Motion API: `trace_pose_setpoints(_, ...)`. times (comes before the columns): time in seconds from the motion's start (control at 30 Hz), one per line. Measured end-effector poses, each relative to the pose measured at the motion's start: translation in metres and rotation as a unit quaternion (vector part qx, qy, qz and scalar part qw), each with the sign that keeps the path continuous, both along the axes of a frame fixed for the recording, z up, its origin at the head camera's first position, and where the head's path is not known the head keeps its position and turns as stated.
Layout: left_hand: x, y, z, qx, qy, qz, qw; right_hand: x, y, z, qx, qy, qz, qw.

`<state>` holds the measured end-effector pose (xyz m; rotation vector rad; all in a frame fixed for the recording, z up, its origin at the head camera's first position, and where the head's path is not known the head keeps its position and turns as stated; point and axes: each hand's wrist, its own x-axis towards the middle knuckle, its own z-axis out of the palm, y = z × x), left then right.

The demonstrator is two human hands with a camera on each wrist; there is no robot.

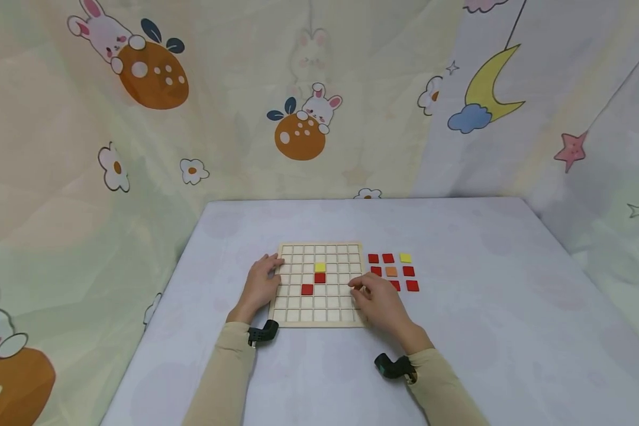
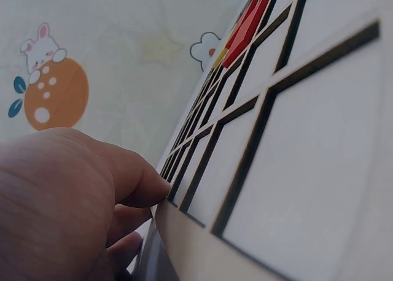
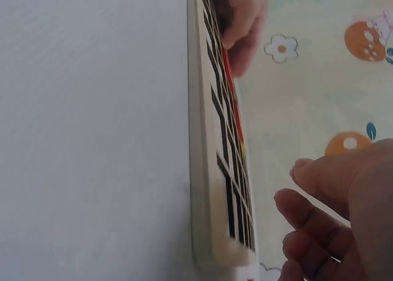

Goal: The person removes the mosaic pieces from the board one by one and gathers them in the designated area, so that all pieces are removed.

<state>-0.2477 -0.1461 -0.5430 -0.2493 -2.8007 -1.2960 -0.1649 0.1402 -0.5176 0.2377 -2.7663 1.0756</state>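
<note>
A square wooden grid board (image 1: 313, 325) with pale cells lies on the table. On it are a yellow tile (image 1: 320, 267), a red tile (image 1: 320, 278) directly below that, and another red tile (image 1: 307, 290) diagonally lower left. My left hand (image 1: 260, 284) rests against the board's left edge; in the left wrist view its fingertip touches the rim. Above the board's right side hovers my right hand (image 1: 380, 305). Its thumb and index finger (image 3: 301, 210) are bent and apart, with nothing visible between them in the right wrist view.
Loose tiles lie right of the board: several red tiles (image 1: 409, 271), an orange tile (image 1: 391, 271) and a yellow tile (image 1: 406, 258). My right hand partly hides the nearer ones. A pale cloth covers the table (image 1: 484, 266), and a printed curtain (image 1: 234, 89) hangs behind it.
</note>
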Motion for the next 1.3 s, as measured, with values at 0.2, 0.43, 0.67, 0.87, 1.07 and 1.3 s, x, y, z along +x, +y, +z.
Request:
trace_pose_setpoints(0.2,0.0,-0.001,0.001,-0.003,-0.007,0.001,1.0,-0.006,-0.018,0.001,0.018,0.008,0.016,0.9997)
trace_pose_setpoints(0.43,-0.001,-0.001,0.001,-0.004,-0.01,0.0,0.9999,-0.013,-0.034,-0.003,0.024,-0.009,0.037,0.999)
trace_pose_setpoints(0.67,-0.002,-0.002,0.0,0.001,-0.01,-0.004,0.9999,-0.02,-0.047,-0.007,0.021,-0.014,0.044,0.9987)
trace_pose_setpoints(0.87,-0.002,-0.002,-0.002,0.002,-0.006,-0.003,1.0,-0.022,-0.059,-0.011,0.031,-0.024,0.045,0.9982)
trace_pose_setpoints(1.07,-0.001,-0.003,-0.002,0.001,-0.009,-0.004,1.0,-0.023,-0.071,-0.01,0.036,-0.018,0.055,0.9977)
trace_pose_setpoints(1.3,-0.002,-0.002,-0.002,0.002,-0.009,-0.002,1.0,-0.027,-0.083,-0.012,0.072,-0.011,0.031,0.9969)
